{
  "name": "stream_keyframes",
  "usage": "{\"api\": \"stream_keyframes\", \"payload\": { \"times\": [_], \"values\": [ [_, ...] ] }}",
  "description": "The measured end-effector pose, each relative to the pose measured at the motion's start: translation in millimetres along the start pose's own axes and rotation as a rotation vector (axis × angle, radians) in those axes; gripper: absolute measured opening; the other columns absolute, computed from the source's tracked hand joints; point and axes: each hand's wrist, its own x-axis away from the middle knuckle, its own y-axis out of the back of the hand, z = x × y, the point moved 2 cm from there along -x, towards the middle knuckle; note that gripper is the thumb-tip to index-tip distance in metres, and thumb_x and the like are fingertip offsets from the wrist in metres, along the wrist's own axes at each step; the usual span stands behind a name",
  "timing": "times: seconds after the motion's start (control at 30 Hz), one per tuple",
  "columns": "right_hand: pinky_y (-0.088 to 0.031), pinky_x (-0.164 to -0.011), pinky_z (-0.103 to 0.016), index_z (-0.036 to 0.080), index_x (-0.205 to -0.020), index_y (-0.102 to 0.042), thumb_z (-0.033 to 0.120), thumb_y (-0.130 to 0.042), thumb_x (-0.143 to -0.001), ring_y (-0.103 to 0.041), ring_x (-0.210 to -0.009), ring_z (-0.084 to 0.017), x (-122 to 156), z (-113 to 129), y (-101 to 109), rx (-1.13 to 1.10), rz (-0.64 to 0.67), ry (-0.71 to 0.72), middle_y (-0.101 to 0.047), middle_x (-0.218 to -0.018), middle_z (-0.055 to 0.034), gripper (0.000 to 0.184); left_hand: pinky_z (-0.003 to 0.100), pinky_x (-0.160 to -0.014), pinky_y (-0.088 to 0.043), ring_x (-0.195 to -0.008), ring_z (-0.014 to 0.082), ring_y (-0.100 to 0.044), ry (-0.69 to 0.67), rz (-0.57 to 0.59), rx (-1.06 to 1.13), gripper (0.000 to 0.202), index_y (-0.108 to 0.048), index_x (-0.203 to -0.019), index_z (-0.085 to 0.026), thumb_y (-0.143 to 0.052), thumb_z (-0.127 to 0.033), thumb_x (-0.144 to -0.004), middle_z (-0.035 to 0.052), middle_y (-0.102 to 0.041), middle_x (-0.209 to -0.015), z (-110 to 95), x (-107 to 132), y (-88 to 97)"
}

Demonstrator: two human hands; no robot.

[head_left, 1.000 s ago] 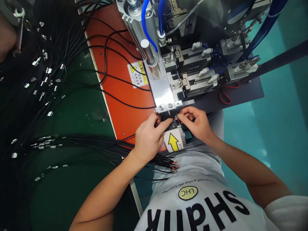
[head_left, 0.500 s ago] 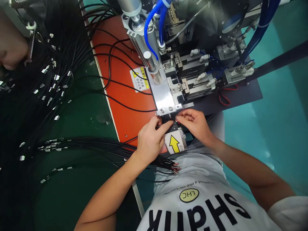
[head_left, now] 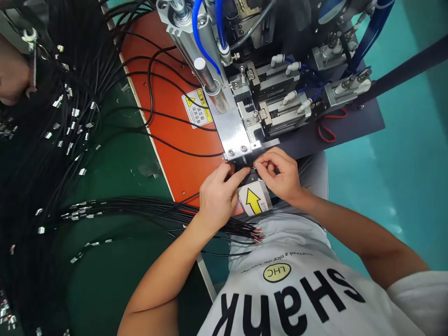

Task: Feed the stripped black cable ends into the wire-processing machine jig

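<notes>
My left hand [head_left: 217, 196] is closed on a black cable [head_left: 189, 199] that runs in from the left, its thumb and index finger reaching to the front of the machine [head_left: 233, 130]. Opposite it, my right hand [head_left: 280, 173] pinches at the cable's thin wire end, mostly hidden by the fingertips. Both sets of fingertips nearly meet just below the metal plate's bolts. Under them sits a white label with a yellow arrow [head_left: 253, 201]. A bundle of black cables [head_left: 168, 212] passes under my left forearm, its stripped red and white ends [head_left: 258, 235] lying at my shirt.
An orange-red base plate [head_left: 175, 172] carries several loose cables on the left. Heaps of black cables with silver connectors [head_left: 75, 112] cover the green table [head_left: 126, 275]. Another person's hand [head_left: 14, 70] is at the far left, beside a wrench [head_left: 33, 60]. Blue air hoses [head_left: 205, 42] hang above.
The view has shifted slightly, so the machine appears a little higher and further left. My hands stay together at the machine front; the red wire seen by my right fingertips is now hidden.
</notes>
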Motion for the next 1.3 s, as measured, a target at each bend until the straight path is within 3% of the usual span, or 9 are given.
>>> {"api": "stream_keyframes", "payload": {
  "times": [0.23,0.53,0.8,0.87,1.03,1.13,1.23,1.3],
  "values": [
    [-0.034,-0.046,-0.025,0.023,-0.085,-0.054,0.033,-0.06,-0.093,-0.046,-0.051,-0.009,10.9,-5.8,-17.0,-0.272,-0.024,-0.374,-0.052,-0.071,0.0032,0.014,0.026,-0.068,-0.046,-0.084,0.0168,-0.057,-0.01,0.011,0.001,0.038,-0.068,-0.119,-0.022,-0.041,-0.011,-0.094,0.0077,-0.059,-0.094,0.5,0.2,-0.8],
    [-0.036,-0.051,-0.025,0.023,-0.083,-0.053,0.037,-0.063,-0.09,-0.048,-0.057,-0.011,14.4,-0.4,-18.9,-0.244,-0.09,-0.395,-0.054,-0.071,0.0023,0.019,0.026,-0.068,-0.047,-0.083,0.0166,-0.057,-0.016,0.007,0.014,0.037,-0.068,-0.119,-0.021,-0.04,-0.015,-0.096,0.0079,-0.059,-0.093,0.3,0.6,0.3],
    [-0.022,-0.043,-0.023,0.02,-0.076,-0.053,0.04,-0.064,-0.087,-0.033,-0.046,-0.007,16.2,-10.7,-16.4,-0.545,-0.03,-0.768,-0.042,-0.062,0.0059,0.025,0.026,-0.069,-0.048,-0.085,0.0172,-0.059,-0.025,0.004,0.001,0.037,-0.068,-0.119,-0.021,-0.04,-0.014,-0.096,0.0082,-0.06,-0.095,1.1,1.1,0.0],
    [-0.022,-0.043,-0.023,0.02,-0.079,-0.056,0.04,-0.064,-0.088,-0.034,-0.047,-0.007,19.8,-12.6,-6.2,-0.478,-0.042,-0.727,-0.042,-0.064,0.0056,0.024,0.027,-0.07,-0.049,-0.086,0.0174,-0.06,-0.025,0.013,0.005,0.038,-0.067,-0.12,-0.021,-0.04,-0.012,-0.095,0.0083,-0.061,-0.095,1.0,1.0,0.2],
    [-0.039,-0.055,-0.027,0.023,-0.091,-0.064,0.031,-0.075,-0.082,-0.047,-0.055,-0.008,23.3,-1.6,10.6,-0.096,-0.031,-0.247,-0.059,-0.085,0.0016,0.016,0.027,-0.071,-0.049,-0.09,0.0182,-0.06,-0.021,0.017,0.007,0.037,-0.067,-0.12,-0.021,-0.042,-0.013,-0.095,0.0084,-0.06,-0.096,0.5,1.1,0.8],
    [-0.043,-0.058,-0.029,0.024,-0.09,-0.068,0.026,-0.068,-0.087,-0.051,-0.058,-0.011,18.5,4.9,10.7,0.019,-0.01,-0.06,-0.063,-0.089,-0.0011,0.003,0.026,-0.07,-0.048,-0.087,0.0174,-0.06,-0.012,0.01,0.012,0.038,-0.068,-0.119,-0.021,-0.042,-0.01,-0.094,0.0078,-0.06,-0.095,0.3,1.2,0.8],
    [-0.044,-0.061,-0.03,0.023,-0.087,-0.068,0.025,-0.063,-0.09,-0.052,-0.062,-0.013,12.0,3.5,9.7,0.018,0.035,-0.056,-0.063,-0.088,-0.0026,0.005,0.027,-0.071,-0.048,-0.088,0.0175,-0.06,-0.008,0.017,0.02,0.037,-0.067,-0.119,-0.021,-0.043,-0.011,-0.094,0.0076,-0.06,-0.095,0.2,1.3,0.6],
    [-0.041,-0.056,-0.029,0.022,-0.085,-0.066,0.029,-0.065,-0.089,-0.049,-0.058,-0.011,8.4,-3.0,8.6,-0.086,0.08,-0.173,-0.061,-0.083,-0.0017,0.009,0.027,-0.072,-0.048,-0.09,0.0181,-0.061,-0.007,0.029,0.026,0.037,-0.066,-0.12,-0.023,-0.043,-0.011,-0.094,0.0076,-0.061,-0.096,0.0,1.4,0.6]
  ]
}}
